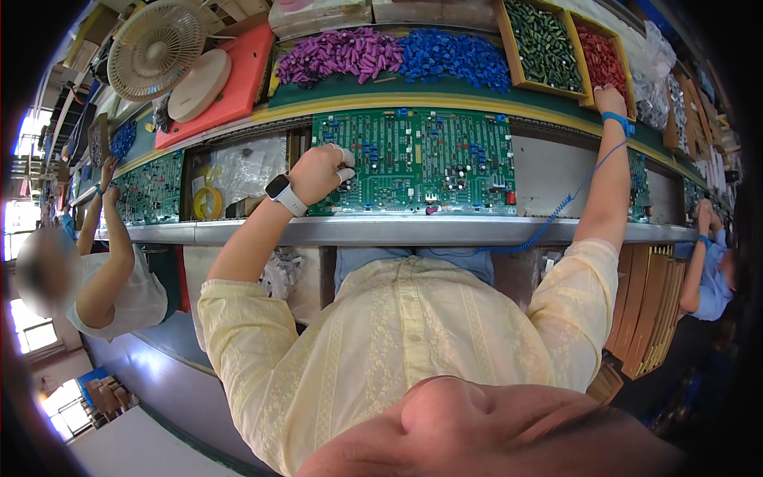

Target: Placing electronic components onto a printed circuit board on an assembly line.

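Observation:
A green circuit board point(413, 179) full of small blue, red and white parts lies in front of me. My left hand point(322, 173), with white finger cots and a watch, is over the board's left part. Its fingers are closed in a pinch, and whatever is between them is too small to make out. Far to the right, my right hand point(610, 101) reaches to the near end of a box of red components point(600, 57). Its fingertips are hidden among them. A blue wrist strap point(617, 123) with a coiled cord is on that wrist.
Behind the board are piles of purple components point(342, 56) and blue components point(453, 60), beside a box of green components point(540, 44). A fan point(156, 49) and an orange-red panel point(238, 79) stand at left. A tape roll point(208, 203) lies nearby. Co-workers sit on both sides.

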`<action>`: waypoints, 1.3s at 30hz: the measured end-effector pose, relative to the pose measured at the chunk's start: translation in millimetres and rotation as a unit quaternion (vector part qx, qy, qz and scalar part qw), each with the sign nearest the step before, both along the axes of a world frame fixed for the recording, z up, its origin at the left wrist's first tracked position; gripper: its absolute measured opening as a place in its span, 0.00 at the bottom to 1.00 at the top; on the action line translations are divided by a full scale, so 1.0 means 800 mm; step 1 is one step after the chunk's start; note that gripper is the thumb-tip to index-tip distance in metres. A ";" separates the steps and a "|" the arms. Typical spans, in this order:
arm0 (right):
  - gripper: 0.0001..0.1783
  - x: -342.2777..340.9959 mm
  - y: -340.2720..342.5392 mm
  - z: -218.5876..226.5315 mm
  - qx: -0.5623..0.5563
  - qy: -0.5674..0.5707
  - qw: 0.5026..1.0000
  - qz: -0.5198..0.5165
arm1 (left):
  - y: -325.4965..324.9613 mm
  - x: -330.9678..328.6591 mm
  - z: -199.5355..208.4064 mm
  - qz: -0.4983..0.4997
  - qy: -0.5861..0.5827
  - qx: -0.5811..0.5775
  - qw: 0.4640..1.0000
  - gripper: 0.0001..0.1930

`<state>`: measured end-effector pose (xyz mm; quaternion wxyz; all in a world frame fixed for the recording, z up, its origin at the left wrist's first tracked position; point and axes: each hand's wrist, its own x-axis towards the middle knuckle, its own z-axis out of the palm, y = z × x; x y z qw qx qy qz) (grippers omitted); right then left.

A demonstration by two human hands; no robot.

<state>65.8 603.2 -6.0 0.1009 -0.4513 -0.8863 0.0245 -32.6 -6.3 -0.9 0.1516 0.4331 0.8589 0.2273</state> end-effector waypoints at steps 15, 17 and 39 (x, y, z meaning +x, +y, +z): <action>0.18 0.007 -0.036 0.017 -0.038 0.257 0.959 0.116 | 0.057 -0.166 -0.028 0.034 0.389 0.046 0.919 0.14; 0.15 0.003 -0.115 0.029 -0.063 0.284 0.922 0.254 | 0.070 -0.177 -0.019 -0.017 0.447 -0.032 0.894 0.12; 0.09 0.041 -0.510 0.011 -0.095 0.027 0.775 0.624 | 0.061 -0.195 -0.045 0.154 0.246 0.150 0.945 0.10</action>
